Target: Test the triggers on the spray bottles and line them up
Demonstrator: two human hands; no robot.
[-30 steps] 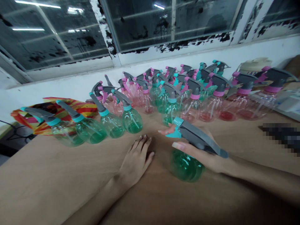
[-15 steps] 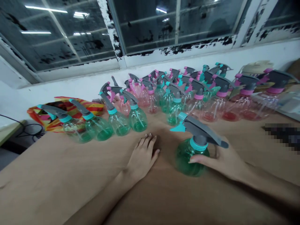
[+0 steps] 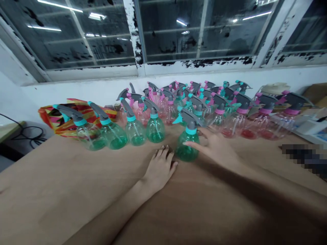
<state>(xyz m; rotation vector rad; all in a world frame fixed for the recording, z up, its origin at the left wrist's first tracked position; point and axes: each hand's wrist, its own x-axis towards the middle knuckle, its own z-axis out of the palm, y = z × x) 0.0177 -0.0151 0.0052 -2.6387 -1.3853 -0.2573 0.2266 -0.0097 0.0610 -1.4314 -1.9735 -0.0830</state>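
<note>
Green transparent plastic forms the round-bellied spray bottle [image 3: 187, 152], with turquoise collar and grey trigger head, that your right hand [image 3: 217, 146] grips: thumb across the front of the belly, fingers behind and to the right. It is upright, near the middle of the wood-coloured worktop [image 3: 58, 180]; whether its whole base touches cannot be told. Your left hand [image 3: 159, 168] lies palm down on the worktop, holding nothing, fingers loosely spread, just beside the bottle.

For good control, grip the belly rather than the trigger, so that no liquid is squeezed out, and have the base flat on the worktop before you ease your thumb. Any sideways move calls for care: clear spray bottles with pink collars and reddish liquid [image 3: 249, 126] stand on the right, and a row of four green-tinted spray bottles [image 3: 137, 132] on the left.

You can read no brand on the bottle. Marks on the crumpled red, orange and yellow bag [image 3: 46, 119] are too unclear to make out, and the cream container [image 3: 274, 89] at the back right shows no legible lettering. The dark object [image 3: 301, 158] at right is pixelated, so any writing there is lost.
</note>
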